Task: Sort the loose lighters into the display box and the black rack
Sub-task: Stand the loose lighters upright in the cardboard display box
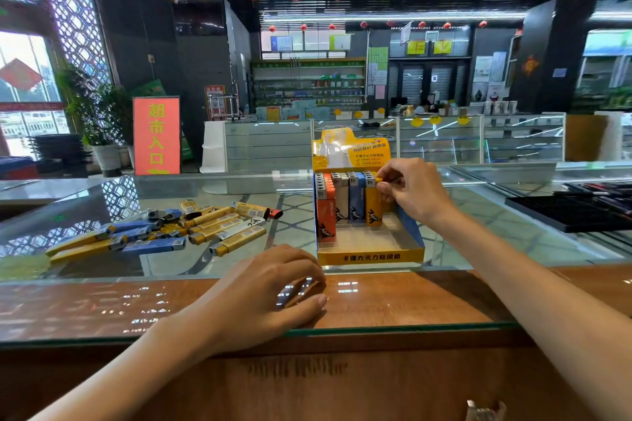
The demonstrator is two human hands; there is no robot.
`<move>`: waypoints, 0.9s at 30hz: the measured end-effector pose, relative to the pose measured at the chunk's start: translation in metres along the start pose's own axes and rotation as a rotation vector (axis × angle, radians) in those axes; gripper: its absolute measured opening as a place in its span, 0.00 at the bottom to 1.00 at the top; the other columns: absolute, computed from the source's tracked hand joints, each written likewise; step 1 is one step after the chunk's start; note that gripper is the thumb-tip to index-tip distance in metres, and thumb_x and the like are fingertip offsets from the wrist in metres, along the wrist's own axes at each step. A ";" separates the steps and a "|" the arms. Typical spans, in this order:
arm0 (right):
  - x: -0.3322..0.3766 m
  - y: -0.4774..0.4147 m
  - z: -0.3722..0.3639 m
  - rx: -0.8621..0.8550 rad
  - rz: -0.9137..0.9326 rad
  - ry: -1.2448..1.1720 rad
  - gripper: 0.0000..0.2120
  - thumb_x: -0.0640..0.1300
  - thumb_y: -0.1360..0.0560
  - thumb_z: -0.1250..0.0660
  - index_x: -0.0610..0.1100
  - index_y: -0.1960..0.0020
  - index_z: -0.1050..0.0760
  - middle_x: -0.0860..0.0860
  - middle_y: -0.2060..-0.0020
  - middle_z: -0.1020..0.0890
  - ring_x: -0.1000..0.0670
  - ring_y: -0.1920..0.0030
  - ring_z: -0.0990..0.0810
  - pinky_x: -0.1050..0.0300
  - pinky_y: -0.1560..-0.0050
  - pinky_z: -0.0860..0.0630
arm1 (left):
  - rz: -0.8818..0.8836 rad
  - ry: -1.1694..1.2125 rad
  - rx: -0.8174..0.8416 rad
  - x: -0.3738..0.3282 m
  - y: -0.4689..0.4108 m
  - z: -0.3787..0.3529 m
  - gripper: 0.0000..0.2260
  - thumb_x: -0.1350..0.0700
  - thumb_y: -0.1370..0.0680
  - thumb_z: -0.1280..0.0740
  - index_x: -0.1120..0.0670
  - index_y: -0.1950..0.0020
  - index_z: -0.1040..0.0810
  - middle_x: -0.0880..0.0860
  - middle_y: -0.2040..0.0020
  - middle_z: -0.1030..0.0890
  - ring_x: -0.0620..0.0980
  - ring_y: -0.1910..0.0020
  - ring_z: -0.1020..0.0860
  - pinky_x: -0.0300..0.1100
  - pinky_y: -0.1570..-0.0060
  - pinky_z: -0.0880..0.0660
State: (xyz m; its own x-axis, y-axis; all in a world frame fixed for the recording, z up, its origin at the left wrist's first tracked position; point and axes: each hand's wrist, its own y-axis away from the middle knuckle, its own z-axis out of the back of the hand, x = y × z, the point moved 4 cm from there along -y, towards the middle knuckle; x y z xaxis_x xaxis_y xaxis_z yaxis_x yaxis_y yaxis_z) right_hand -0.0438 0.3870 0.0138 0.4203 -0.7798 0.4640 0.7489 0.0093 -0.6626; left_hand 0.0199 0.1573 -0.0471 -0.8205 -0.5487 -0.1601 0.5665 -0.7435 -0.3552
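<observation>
The person stands at a glass counter with both forearms reaching over it. The right hand is at the far right corner of the yellow display box, thumb and forefinger pinched on the top of a yellow lighter that stands upright in the box's rightmost column. The other fingers of that hand are curled in behind.

The left hand rests palm down on the glass at the near edge, left of the box. Its fingers lie close together and gently bent, holding nothing.

In the box, lighters stand upright in 4 columns: orange lighters at the left, then a white lighter, a blue lighter and the yellow one. The near part of the box floor is bare.

The loose lighters, mostly yellow and blue, lie flat in a scattered pile on the glass, well left of the box.

The black rack sits on the counter at the far right, apart from the box.

Beyond the counter stands an orange sign with yellow characters.
</observation>
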 end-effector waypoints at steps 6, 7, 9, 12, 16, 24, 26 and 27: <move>-0.012 0.003 0.002 -0.051 -0.100 -0.113 0.09 0.36 0.30 0.29 0.36 0.51 0.23 0.45 0.62 0.19 0.54 0.67 0.19 0.67 0.66 0.22 | -0.018 0.006 -0.038 -0.002 -0.001 0.001 0.22 0.36 0.24 0.44 0.47 0.38 0.24 0.42 0.40 0.25 0.35 0.42 0.29 0.35 0.43 0.28; -0.014 0.004 0.002 -0.073 -0.123 -0.135 0.10 0.37 0.31 0.28 0.36 0.51 0.23 0.44 0.61 0.18 0.52 0.66 0.18 0.63 0.64 0.20 | -0.022 0.007 -0.042 -0.002 0.000 0.001 0.22 0.36 0.24 0.44 0.47 0.38 0.24 0.42 0.40 0.25 0.35 0.42 0.29 0.35 0.42 0.28; -0.014 0.005 0.002 -0.108 -0.128 -0.111 0.10 0.39 0.31 0.27 0.37 0.51 0.22 0.43 0.60 0.17 0.49 0.63 0.17 0.58 0.59 0.19 | -0.034 0.003 -0.043 -0.003 0.000 0.002 0.23 0.36 0.24 0.44 0.47 0.38 0.24 0.42 0.40 0.25 0.36 0.42 0.29 0.36 0.42 0.29; -0.008 0.008 0.004 -0.152 -0.082 0.009 0.09 0.41 0.30 0.28 0.38 0.52 0.21 0.45 0.59 0.18 0.50 0.60 0.20 0.63 0.58 0.23 | -0.042 -0.019 -0.042 -0.005 0.001 0.002 0.23 0.37 0.25 0.45 0.48 0.38 0.24 0.43 0.40 0.25 0.36 0.42 0.29 0.37 0.42 0.28; 0.012 0.021 0.011 -0.200 0.002 0.078 0.06 0.40 0.28 0.30 0.40 0.52 0.21 0.47 0.58 0.18 0.49 0.58 0.20 0.63 0.55 0.25 | -0.061 -0.060 -0.069 -0.003 0.008 0.011 0.15 0.45 0.22 0.39 0.49 0.39 0.24 0.46 0.41 0.23 0.39 0.44 0.27 0.37 0.45 0.26; 0.094 0.079 -0.036 0.288 0.333 -0.023 0.12 0.53 0.28 0.32 0.51 0.46 0.24 0.59 0.51 0.22 0.64 0.51 0.26 0.75 0.53 0.32 | 0.206 -0.191 -0.314 0.051 0.064 0.073 0.08 0.60 0.25 0.32 0.59 0.47 0.19 0.55 0.51 0.17 0.50 0.54 0.20 0.42 0.52 0.25; 0.104 0.091 -0.052 0.446 0.398 -0.011 0.17 0.61 0.29 0.37 0.55 0.44 0.24 0.63 0.47 0.25 0.66 0.45 0.29 0.74 0.48 0.32 | 0.341 -0.218 -0.362 0.084 0.083 0.089 0.09 0.63 0.26 0.31 0.62 0.46 0.19 0.59 0.49 0.18 0.54 0.51 0.20 0.41 0.52 0.27; 0.105 0.095 -0.058 0.508 0.423 0.000 0.18 0.63 0.29 0.39 0.56 0.44 0.25 0.63 0.47 0.25 0.67 0.44 0.30 0.73 0.47 0.32 | 0.409 -0.218 -0.372 0.102 0.093 0.096 0.10 0.64 0.26 0.31 0.63 0.45 0.20 0.59 0.48 0.18 0.55 0.50 0.20 0.41 0.51 0.28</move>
State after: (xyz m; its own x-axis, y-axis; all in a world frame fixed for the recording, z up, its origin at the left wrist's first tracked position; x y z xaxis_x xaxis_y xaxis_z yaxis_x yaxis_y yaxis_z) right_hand 0.0423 0.2698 -0.0344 0.7311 -0.6443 0.2246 0.6679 0.6086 -0.4283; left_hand -0.0036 -0.0047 -0.0082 -0.4846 -0.8574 -0.1733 0.7366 -0.2931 -0.6096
